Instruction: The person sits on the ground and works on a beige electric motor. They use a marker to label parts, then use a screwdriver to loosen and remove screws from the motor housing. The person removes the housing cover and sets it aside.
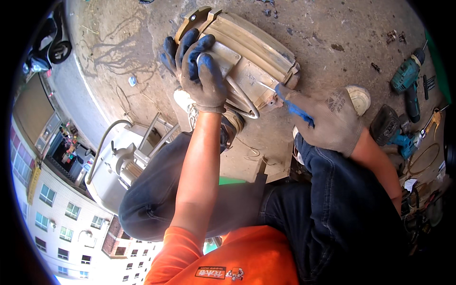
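A scuffed metal housing [254, 35] with grooved sides, a square plate [230, 55] and a bent tube handle [249, 109] lies on the ground between my shoes. My gloved left hand [199, 76] grips the housing at the plate, fingers curled over it and partly hiding it. My gloved right hand [323, 116], at the housing's lower right, holds a thin tool [267, 86], apparently a screwdriver, with its shaft pointing at the housing's flat face; its handle is hidden in the fingers.
Teal power drills [403, 76] [406, 145], pliers [432, 126] and small metal parts [392, 37] lie on the concrete [332, 47] at right. A metal machine with tubing [107, 173] stands at lower left. A parked scooter [52, 42], a street and buildings show at far left.
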Motion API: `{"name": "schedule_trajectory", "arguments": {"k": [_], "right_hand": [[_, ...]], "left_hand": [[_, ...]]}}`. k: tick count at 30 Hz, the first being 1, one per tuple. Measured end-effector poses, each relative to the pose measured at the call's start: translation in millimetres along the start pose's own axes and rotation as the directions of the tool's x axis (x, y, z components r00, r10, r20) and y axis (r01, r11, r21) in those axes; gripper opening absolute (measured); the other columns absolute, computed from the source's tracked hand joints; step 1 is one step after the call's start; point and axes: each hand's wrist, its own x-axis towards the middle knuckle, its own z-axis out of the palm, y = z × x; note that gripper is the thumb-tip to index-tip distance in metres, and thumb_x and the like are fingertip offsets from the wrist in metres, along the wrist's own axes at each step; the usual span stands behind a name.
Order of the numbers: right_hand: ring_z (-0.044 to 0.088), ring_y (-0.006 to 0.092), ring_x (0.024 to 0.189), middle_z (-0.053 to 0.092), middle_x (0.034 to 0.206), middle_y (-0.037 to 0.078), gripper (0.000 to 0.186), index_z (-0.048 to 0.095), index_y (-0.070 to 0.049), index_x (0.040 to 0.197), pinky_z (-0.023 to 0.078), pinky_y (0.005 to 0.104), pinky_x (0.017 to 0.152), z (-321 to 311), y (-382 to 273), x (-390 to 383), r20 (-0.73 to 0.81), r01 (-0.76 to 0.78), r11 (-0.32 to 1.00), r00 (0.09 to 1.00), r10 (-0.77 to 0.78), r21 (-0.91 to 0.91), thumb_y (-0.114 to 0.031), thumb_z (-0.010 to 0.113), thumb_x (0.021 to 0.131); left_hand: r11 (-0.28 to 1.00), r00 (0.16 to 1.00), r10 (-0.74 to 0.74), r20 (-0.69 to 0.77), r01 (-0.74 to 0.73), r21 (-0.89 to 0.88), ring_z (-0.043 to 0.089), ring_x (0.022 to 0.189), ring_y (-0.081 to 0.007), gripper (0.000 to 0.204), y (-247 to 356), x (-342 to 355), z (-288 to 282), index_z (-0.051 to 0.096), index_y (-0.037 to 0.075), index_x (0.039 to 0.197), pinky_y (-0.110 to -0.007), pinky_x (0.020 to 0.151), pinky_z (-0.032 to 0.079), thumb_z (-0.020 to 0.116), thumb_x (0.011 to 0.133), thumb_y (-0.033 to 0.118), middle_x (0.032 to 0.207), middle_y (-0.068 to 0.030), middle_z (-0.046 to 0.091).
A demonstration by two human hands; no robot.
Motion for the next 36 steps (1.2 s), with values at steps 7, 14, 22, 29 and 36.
{"name": "schedule_trajectory", "arguments": {"k": [7,14,22,29,36], "right_hand": [[0.071,0.0274,0.079,0.073,0.094,0.011,0.049,0.064,-0.016,0.135,0.054,0.0382,0.077,3,-2,-2,0.042,-0.036,0.998,0.999,0.034,0.048,-0.018,0.069,0.086],[0.069,0.0270,0.070,0.069,0.075,0.010,0.052,0.066,-0.010,0.129,0.055,0.0382,0.068,0,1,-4,0.077,-0.019,1.000,0.997,0.018,0.005,-0.029,0.070,0.081],[0.066,0.0266,0.066,0.066,0.072,0.008,0.052,0.067,-0.013,0.129,0.052,0.0405,0.065,4,12,-11,-0.096,0.056,0.998,0.994,-0.058,-0.028,-0.026,0.072,0.078],[0.065,0.0335,0.075,0.072,0.090,0.012,0.043,0.071,-0.013,0.124,0.050,0.0441,0.071,-5,-5,-8,-0.179,0.210,0.941,0.948,-0.262,-0.266,-0.015,0.072,0.081],[0.063,0.0420,0.075,0.066,0.083,0.021,0.036,0.069,-0.002,0.110,0.051,0.0513,0.072,44,39,-4,-0.312,0.048,0.994,0.947,-0.077,-0.100,-0.022,0.073,0.081]], "left_hand": [[1.000,1.000,-0.005,0.027,0.005,-0.014,0.057,0.126,-0.0331,0.046,0,0,-5,0.072,0.000,0.104,-0.051,0.122,0.017,0.039,0.100,0.031,0.117,-0.0188,0.070],[0.992,0.996,-0.091,-0.025,0.089,-0.084,0.041,0.136,-0.0414,0.038,-3,-6,-6,0.076,0.007,0.103,-0.054,0.120,0.016,0.049,0.096,0.033,0.122,-0.0159,0.068],[0.993,0.997,-0.061,0.036,0.065,-0.103,0.043,0.134,-0.0390,0.036,3,-1,-1,0.076,0.007,0.102,-0.054,0.120,0.016,0.049,0.094,0.030,0.122,-0.0159,0.068],[0.977,0.977,-0.207,0.049,0.209,-0.037,0.044,0.137,-0.0384,0.038,-3,-17,-19,0.073,0.009,0.116,-0.052,0.120,0.023,0.060,0.085,0.024,0.136,-0.0143,0.061],[0.980,0.973,-0.198,0.117,0.198,0.017,0.030,0.148,-0.0434,0.034,17,8,-35,0.073,0.017,0.112,-0.061,0.123,0.012,0.061,0.085,0.031,0.141,-0.0087,0.059]]}}
